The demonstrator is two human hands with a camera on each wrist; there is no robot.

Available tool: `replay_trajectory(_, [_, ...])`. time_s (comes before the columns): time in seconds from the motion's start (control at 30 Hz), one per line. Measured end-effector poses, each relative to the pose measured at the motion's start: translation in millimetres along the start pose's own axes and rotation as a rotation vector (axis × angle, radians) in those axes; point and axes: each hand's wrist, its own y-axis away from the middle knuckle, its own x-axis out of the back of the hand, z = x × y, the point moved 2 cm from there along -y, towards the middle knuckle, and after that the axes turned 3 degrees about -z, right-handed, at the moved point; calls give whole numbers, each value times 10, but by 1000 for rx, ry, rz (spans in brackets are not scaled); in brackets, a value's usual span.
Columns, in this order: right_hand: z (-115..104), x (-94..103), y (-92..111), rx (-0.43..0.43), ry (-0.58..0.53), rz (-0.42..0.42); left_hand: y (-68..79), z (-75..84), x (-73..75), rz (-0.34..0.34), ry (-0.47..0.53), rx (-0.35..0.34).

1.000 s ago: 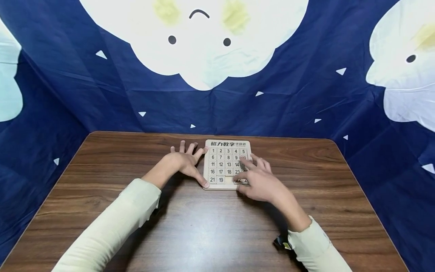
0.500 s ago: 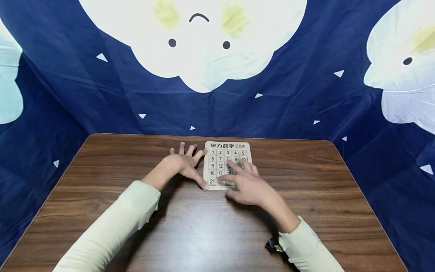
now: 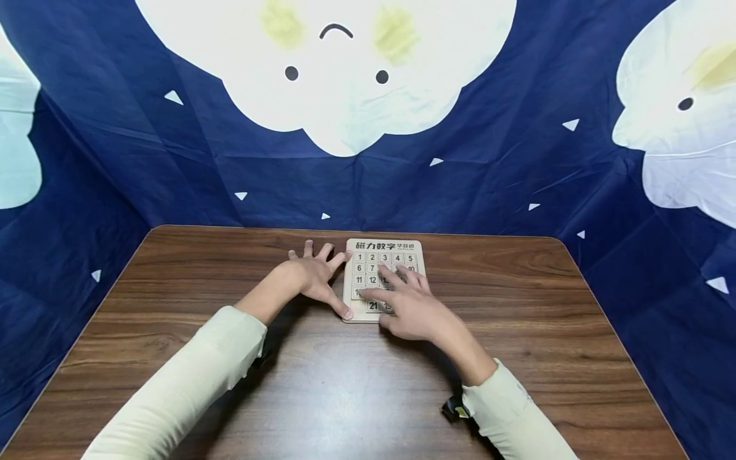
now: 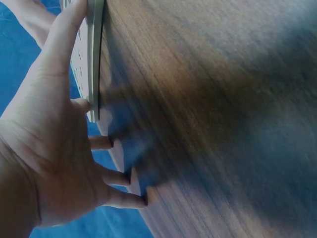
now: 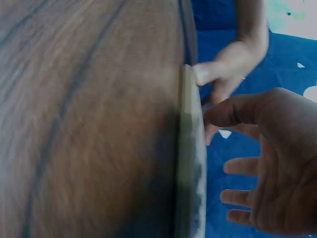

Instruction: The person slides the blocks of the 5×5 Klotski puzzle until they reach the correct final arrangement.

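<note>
A pale wooden sliding number puzzle [image 3: 376, 246] lies flat on the table, its numbered tiles in rows under a printed heading. The bottom-left slot [image 3: 358, 308] is bare, and tile 21 [image 3: 373, 306] sits just right of it. My left hand [image 3: 310, 279] is spread at the puzzle's left side, thumb on the lower corner and a finger at the upper edge. My right hand [image 3: 415, 311] reaches over the board, index fingertip on tile 16 [image 3: 357, 293], hiding several tiles. In the right wrist view, the right hand's fingers [image 5: 237, 166] are extended beside the board edge [image 5: 185, 148].
The brown wood-grain table [image 3: 322, 396] extends on every side of the puzzle. Behind it hangs a dark blue cloth [image 3: 276, 172] with white cloud shapes. A small black device [image 3: 454, 409] shows at the right sleeve.
My right hand has moved left across the board. Tiles 19 and 21 have each slid one place right, so the gap now lies at bottom left. The left hand stays put.
</note>
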Motion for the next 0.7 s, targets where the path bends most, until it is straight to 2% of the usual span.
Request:
replay_trajectory(0.1, [-45,-59,-59,-6,-20,-34,6,-17,-8,1,-8,-7])
replay_trajectory(0.23, [-64,-72,-5,-2,-54,-80,11,-37,-25,11,-11,-19])
replay_trajectory(0.33, [-27,-33,50,-3,-67,-57,16,-48,-42,27,-16,-26])
replay_trajectory(0.47, [57,-3,64,-48,-64,-8,21,-50,-76,44,-13,-33])
replay_trajectory(0.7, [62,-32,-11,-50,-82,-34,18,-59,-100,66,3,-44])
